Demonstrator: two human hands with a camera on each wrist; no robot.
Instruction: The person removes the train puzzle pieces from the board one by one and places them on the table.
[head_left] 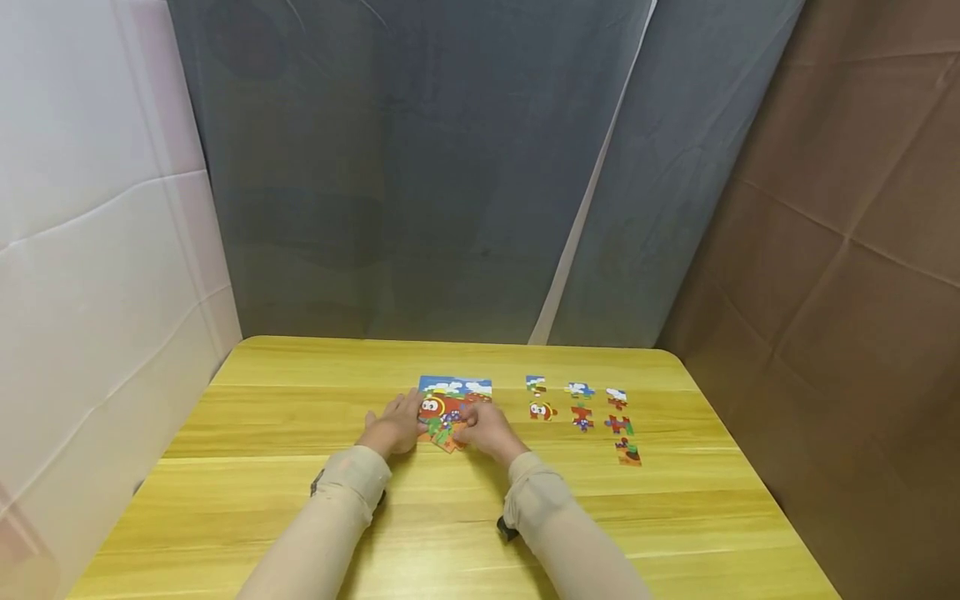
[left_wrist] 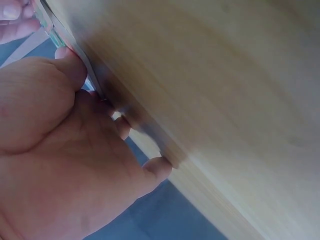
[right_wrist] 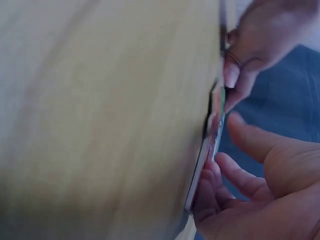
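Note:
A colourful jigsaw puzzle [head_left: 453, 387] with blue sky and a red, big-eyed figure lies on the table. One orange-and-green puzzle piece [head_left: 447, 440] sits askew at its lower edge, its corner sticking out toward me. My left hand [head_left: 395, 423] rests along the puzzle's left side, fingers spread forward on the table and thumb by the lower edge. Over the lower right part is my right hand [head_left: 489, 429], fingers bent with their tips at the puzzle's edge. In the right wrist view its thumb [right_wrist: 250, 135] stands apart from the fingers, close to the askew piece.
Several loose puzzle pieces, including one with eyes [head_left: 542, 411] and an orange corner piece [head_left: 628, 452], lie spread to the right. The wooden table [head_left: 247, 442] ends at a grey curtain [head_left: 450, 167] behind, with a white cloth at left and a brown cloth at right.

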